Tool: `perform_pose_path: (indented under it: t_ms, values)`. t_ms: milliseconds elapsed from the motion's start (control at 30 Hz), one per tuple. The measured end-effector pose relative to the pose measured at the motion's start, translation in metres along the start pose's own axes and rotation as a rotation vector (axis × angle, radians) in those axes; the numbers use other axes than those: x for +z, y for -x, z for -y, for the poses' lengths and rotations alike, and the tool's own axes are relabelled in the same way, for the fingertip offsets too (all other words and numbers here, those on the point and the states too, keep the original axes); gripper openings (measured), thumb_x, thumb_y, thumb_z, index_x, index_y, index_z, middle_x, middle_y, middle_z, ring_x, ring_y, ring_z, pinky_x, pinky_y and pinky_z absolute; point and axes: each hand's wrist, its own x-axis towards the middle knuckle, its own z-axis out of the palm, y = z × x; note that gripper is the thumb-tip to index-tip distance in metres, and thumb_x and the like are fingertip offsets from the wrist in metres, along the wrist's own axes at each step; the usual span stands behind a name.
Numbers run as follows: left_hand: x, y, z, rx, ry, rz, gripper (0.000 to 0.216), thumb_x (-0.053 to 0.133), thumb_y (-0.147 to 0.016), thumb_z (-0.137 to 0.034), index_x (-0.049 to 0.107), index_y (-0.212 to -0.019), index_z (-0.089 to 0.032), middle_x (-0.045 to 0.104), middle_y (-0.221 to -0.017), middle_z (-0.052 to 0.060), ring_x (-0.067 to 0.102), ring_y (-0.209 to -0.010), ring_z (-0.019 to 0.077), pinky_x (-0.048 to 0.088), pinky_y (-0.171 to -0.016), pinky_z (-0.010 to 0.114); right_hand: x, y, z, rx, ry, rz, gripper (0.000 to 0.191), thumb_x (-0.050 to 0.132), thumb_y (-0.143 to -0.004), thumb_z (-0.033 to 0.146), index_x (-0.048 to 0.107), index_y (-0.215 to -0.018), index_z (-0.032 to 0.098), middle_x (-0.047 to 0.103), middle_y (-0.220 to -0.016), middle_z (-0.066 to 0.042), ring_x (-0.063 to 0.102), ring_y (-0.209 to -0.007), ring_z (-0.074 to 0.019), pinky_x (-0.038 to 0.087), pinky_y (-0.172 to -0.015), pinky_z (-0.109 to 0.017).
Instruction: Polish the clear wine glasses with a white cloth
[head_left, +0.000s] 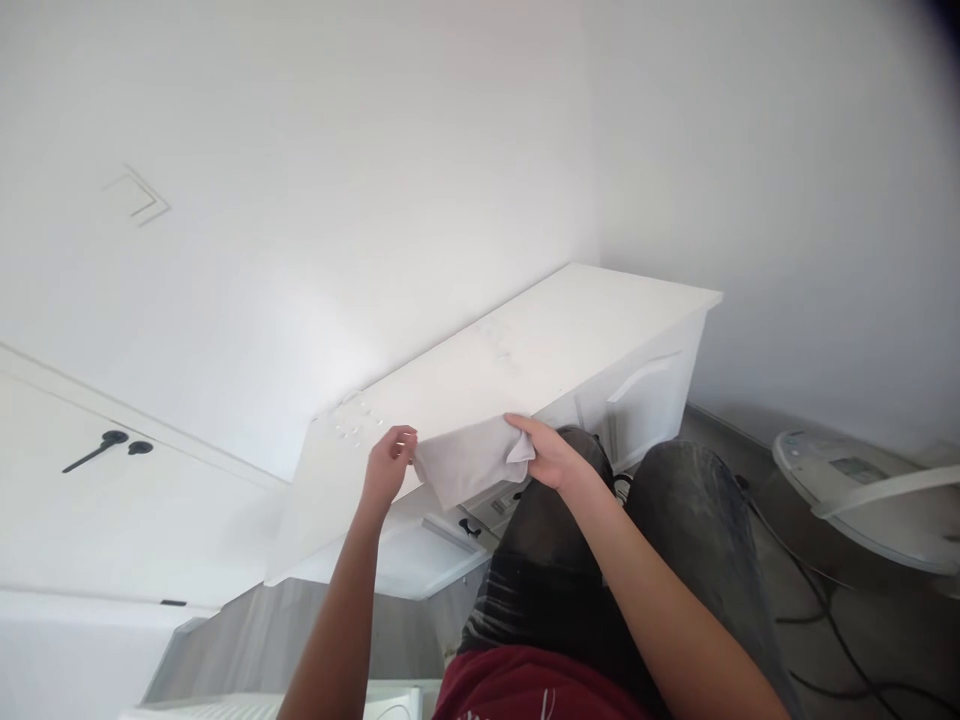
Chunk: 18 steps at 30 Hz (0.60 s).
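A pale grey-white cloth (469, 462) hangs between my two hands at the front edge of a white cabinet top (600, 310). My left hand (391, 462) pinches the cloth's left corner with bent fingers. At its other end my right hand (546, 452) grips the cloth, thumb on top, with a folded corner sticking out by the palm. Small clear droplets (358, 425) lie on the cabinet top beyond my left hand. Fainter wet-looking marks (499, 345) show near its middle.
White walls stand behind and to the right of the cabinet. A white door with a black handle (96, 452) is at the left. An open cabinet door (427, 555) juts out below. At the right, a rice-cooker-like appliance (874, 490) sits near black cables (832, 620) on the floor.
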Motion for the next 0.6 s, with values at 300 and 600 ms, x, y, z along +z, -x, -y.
perform_pose_path:
  t_ms: [300,600]
  values:
    - [-0.071,-0.040,0.076,-0.398,0.475,-0.597,0.025,0.053,-0.105,-0.044,0.051,-0.113,-0.021,0.064,-0.083,0.003,0.053,-0.058,0.0113,0.047,-0.058,0.023,0.001,-0.001,0.008,0.045,-0.231,0.005,0.019,0.054,-0.103,0.021,0.070,-0.110,0.012,0.077,-0.085,-0.008,0.075,-0.083,-0.0235,0.063,-0.078,-0.033]
    - [-0.087,-0.089,0.126,-0.661,1.084,-0.443,0.069,0.009,-0.106,-0.066,0.041,-0.144,-0.018,0.069,-0.111,0.022,0.062,-0.068,0.0177,0.049,-0.050,0.024,-0.007,0.000,0.016,0.025,-0.278,-0.032,0.017,0.057,-0.101,0.018,0.071,-0.109,0.012,0.078,-0.086,-0.007,0.076,-0.081,-0.0232,0.063,-0.077,-0.032]
